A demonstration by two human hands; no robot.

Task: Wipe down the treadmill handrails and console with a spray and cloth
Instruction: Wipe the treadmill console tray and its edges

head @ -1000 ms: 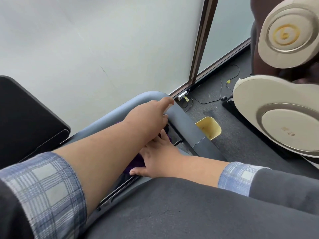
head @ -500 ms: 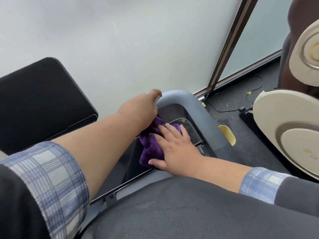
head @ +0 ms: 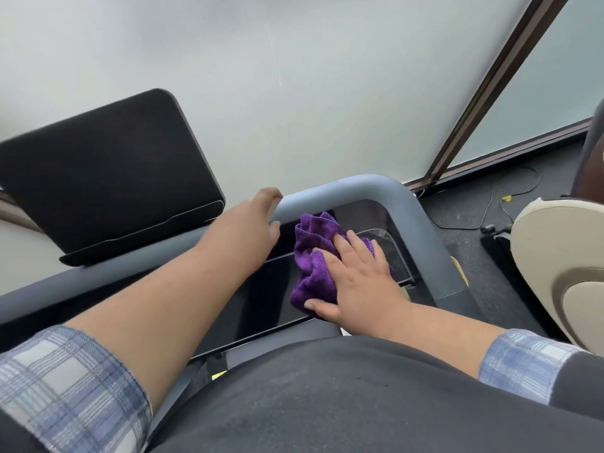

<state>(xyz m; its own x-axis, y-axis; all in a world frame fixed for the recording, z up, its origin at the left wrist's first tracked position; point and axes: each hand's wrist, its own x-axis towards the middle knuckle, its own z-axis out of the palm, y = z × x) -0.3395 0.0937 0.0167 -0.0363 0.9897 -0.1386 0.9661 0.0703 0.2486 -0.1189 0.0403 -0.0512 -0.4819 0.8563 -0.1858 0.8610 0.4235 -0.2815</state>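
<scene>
Console [head: 261, 289] wiping is underway: my right hand [head: 356, 282] presses the purple cloth [head: 313, 256] flat-fingered; my left hand [head: 251, 223] grips the handrail [head: 376, 191], seemingly unwiped.

A large frosted glass wall [head: 294, 76] stood behind, with a dark brown metal frame post [head: 483, 89] crossing it diagonally. On the dark grey carpet floor [head: 457, 243] lay a thin black cable [head: 490, 204]. At the right edge was a cream rounded machine part [head: 562, 276].
</scene>
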